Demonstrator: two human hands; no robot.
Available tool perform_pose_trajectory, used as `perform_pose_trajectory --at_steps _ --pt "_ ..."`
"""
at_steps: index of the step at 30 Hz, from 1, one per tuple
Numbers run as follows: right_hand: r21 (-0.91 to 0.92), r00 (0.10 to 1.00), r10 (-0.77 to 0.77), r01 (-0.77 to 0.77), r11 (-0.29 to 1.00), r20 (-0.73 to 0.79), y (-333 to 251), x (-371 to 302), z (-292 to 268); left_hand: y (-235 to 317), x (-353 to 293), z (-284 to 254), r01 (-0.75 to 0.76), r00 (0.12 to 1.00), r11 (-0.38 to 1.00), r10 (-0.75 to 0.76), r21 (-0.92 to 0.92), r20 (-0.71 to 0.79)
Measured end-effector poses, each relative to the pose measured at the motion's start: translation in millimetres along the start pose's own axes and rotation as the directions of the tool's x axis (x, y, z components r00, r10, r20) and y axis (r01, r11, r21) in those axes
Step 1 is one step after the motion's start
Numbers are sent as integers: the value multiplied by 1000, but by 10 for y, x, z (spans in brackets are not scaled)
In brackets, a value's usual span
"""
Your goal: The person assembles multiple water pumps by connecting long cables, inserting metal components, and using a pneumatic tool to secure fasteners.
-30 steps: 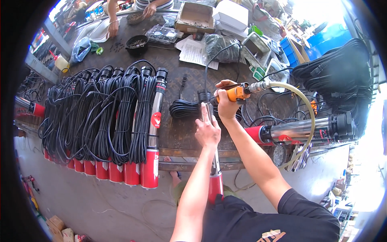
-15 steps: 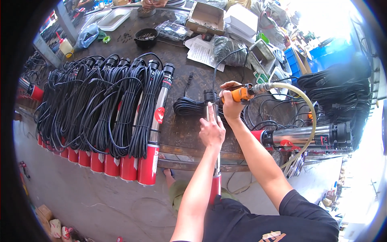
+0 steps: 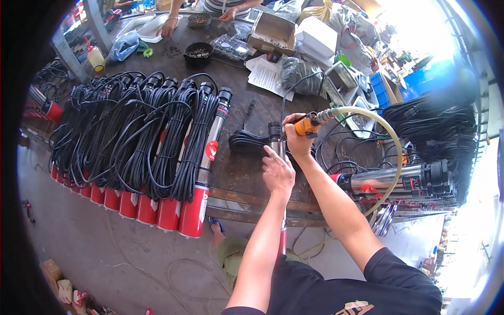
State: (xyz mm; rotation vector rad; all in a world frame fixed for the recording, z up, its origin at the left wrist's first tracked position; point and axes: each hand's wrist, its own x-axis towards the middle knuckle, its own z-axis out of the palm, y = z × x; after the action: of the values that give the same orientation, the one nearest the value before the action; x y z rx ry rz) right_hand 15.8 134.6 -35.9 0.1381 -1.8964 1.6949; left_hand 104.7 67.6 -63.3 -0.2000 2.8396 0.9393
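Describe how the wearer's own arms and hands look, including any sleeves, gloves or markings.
The left hand and right hand are ungloved, with no watch or bracelet visible at either wrist. The arms are bare up to short black sleeves, part of a black shirt with a pale beige print.

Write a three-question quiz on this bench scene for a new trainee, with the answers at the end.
1. Multiple choice: which hand grips the orange tool?
A) the left
B) the right
C) neither

2. True or false: a pale hose runs to the orange tool, joined by a metal fitting.

3. Fill in the blank: the left hand is on a long, silver-coloured ____.

Key:
1. B, the right hand.
2. True.
3. Cylinder.
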Motion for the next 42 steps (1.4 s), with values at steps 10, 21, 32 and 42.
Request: perform_pose_trajectory --at_steps 10,21,32,42 --pt "2 985 48 -48 999 -166 -522 -199 -33 -6 -46 135 -40 996 999 41 18 -74" --pt "-272 850 31 -202 941 -526 -2356 -3121 -1963 251 -1577 57 -923 300 302 953 -240 46" --pt "-268 403 -86 -421 866 -911 -2742 -4323 -2345 2014 -2183 2574 -983 -169 -165 653 -80 738" --pt "-247 326 -134 -335 909 -936 -2820 -4359 -2695 2172 -2157 2272 -941 -71 116 850 -317 522"
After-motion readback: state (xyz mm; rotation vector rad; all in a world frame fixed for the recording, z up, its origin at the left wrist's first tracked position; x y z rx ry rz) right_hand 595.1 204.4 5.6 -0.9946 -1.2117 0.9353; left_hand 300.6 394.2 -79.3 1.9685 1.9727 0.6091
